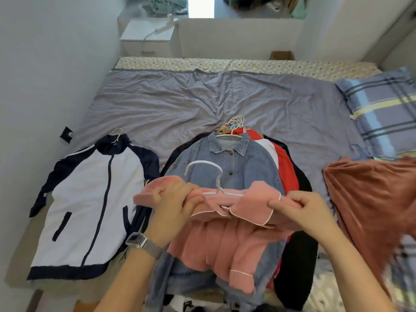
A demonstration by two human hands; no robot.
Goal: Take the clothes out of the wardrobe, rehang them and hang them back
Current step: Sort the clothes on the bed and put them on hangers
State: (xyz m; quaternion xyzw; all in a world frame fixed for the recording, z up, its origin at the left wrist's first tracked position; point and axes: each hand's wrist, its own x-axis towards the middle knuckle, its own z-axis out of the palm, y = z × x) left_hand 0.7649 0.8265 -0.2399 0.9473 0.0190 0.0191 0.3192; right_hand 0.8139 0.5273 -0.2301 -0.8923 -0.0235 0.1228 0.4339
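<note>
Bedroom, small, white walls; a bed with a wrinkled grey-purple sheet (225, 102) fills most of the view. White nightstand (147, 38) at 11 o'clock beyond the bed's far edge, with a white corded object on top, too blurred to name. Plaid pillow (382, 113) at 3 o'clock on the bed.

Centre, held above the pile: pink collared top (227, 239) with pale piping, body hanging down toward 6 o'clock. White hanger (217, 183) sits in its neck, hook sticking up toward 12 and curling left. Left hand (177, 203) grips bunched pink fabric at the top's left shoulder, fingers curled tight around it; metal-band wristwatch (140, 242) on that wrist. Right hand (299, 210) pinches the right shoulder edge of the top, thumb and fingers closed on the cloth.

Directly behind the top, toward 12 o'clock: denim jacket (236, 167) lying flat on its own hanger, top of a stack. Under it a red garment (286, 167) and a black one (301, 176) stick out on the 3 o'clock side. Bunch of hanger hooks (236, 123), white, pink and teal, at the stack's 12 o'clock end.

At 9 o'clock: white and navy zip jacket (94, 199) laid flat on the bed, zipped, on a hanger whose hook shows at its collar. Well apart from the stack.

At 3 o'clock: rust-coloured garment (369, 199), motion-blurred, with a blue hanger (362, 155) at its far end just below the pillow.
</note>
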